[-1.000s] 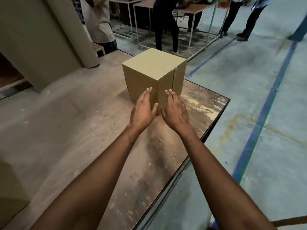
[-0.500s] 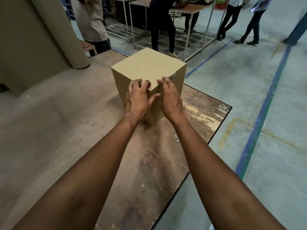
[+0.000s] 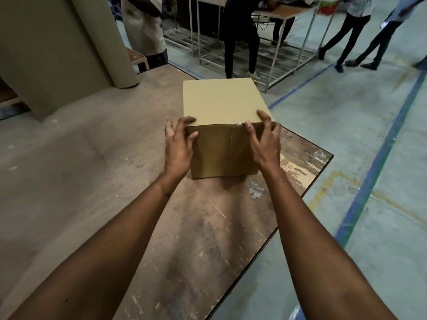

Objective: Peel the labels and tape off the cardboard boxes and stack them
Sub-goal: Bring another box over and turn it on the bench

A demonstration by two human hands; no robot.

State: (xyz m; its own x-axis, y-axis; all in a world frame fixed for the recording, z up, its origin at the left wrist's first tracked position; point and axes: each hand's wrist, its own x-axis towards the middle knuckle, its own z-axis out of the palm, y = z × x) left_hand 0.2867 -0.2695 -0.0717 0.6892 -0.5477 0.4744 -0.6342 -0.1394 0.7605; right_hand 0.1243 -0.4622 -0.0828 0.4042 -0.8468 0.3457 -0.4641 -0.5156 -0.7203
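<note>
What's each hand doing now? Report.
Left hand: grips the box at its near left corner.
Right hand: grips its near right corner.

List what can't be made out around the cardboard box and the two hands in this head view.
- Cardboard box: far and side faces turn away from the camera, so any labels there are hidden.
- Tape at the near top edge: too small to tell how far it is peeled.
- Left hand and right hand: palms hidden behind their own backs.
- Table: cut off by the left edge.

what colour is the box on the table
Plain tan-brown cardboard box, top lighter than its shaded front; seen in the head view.
</note>
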